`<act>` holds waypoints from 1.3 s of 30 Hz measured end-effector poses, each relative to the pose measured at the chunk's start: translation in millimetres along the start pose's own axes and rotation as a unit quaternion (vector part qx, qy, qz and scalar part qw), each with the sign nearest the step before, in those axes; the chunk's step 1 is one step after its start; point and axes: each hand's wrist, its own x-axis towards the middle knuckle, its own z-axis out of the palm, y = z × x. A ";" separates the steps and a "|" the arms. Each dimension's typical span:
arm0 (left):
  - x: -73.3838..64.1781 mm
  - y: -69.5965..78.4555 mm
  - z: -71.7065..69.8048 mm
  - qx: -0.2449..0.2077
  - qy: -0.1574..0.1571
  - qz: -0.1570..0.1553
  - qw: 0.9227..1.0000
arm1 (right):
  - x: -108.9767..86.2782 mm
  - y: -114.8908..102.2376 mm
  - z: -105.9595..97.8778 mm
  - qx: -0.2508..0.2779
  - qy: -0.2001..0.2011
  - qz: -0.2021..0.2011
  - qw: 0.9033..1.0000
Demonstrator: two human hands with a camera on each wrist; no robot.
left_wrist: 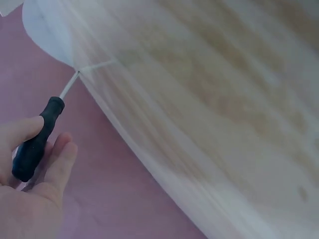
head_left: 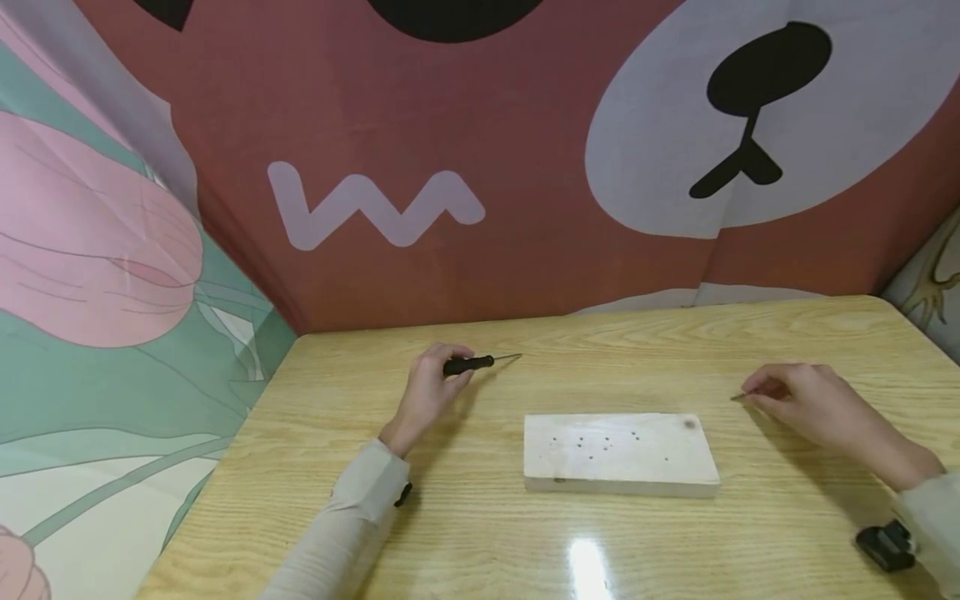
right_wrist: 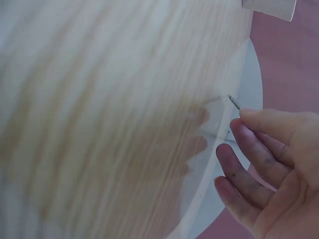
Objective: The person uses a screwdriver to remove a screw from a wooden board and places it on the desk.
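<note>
A screwdriver (head_left: 467,365) with a black handle and thin metal shaft is gripped in my left hand (head_left: 431,387), its tip pointing right over the table. The left wrist view shows thumb and fingers around the screwdriver handle (left_wrist: 37,142). Between thumb and index finger my right hand (head_left: 813,400) pinches a small screw (right_wrist: 234,102), its threaded end sticking out and its head hidden by the fingertips. Between the two hands, nearer the front, lies a pale wooden block (head_left: 637,467) with several small dark holes in its top face.
The wood-grain table (head_left: 465,542) runs back to a hanging cloth (head_left: 525,275) printed with a cartoon face. Another printed cloth (head_left: 97,267) with pink flowers hangs at the left. A black wrist device (head_left: 885,546) sits by the right sleeve.
</note>
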 end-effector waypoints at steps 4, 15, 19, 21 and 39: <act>0.1 -3.3 -1.5 0.026 -0.015 0.001 1.000 | -1.9 4.3 -0.7 -0.011 -0.011 -0.001 1.000; 2.3 -9.6 -5.3 0.036 -0.085 -0.064 0.994 | -2.8 14.0 -0.1 -0.030 -0.020 -0.021 0.999; 2.8 -11.1 -5.4 0.050 -0.105 -0.084 0.990 | -2.3 15.3 1.0 -0.026 -0.020 -0.030 0.999; 3.1 -11.7 -5.4 0.063 -0.114 -0.093 0.987 | -2.3 15.8 1.1 -0.024 -0.026 -0.030 0.999; 4.7 -13.9 -4.8 0.085 -0.177 -0.117 0.974 | -4.5 18.1 -1.3 -0.009 -0.038 -0.029 0.999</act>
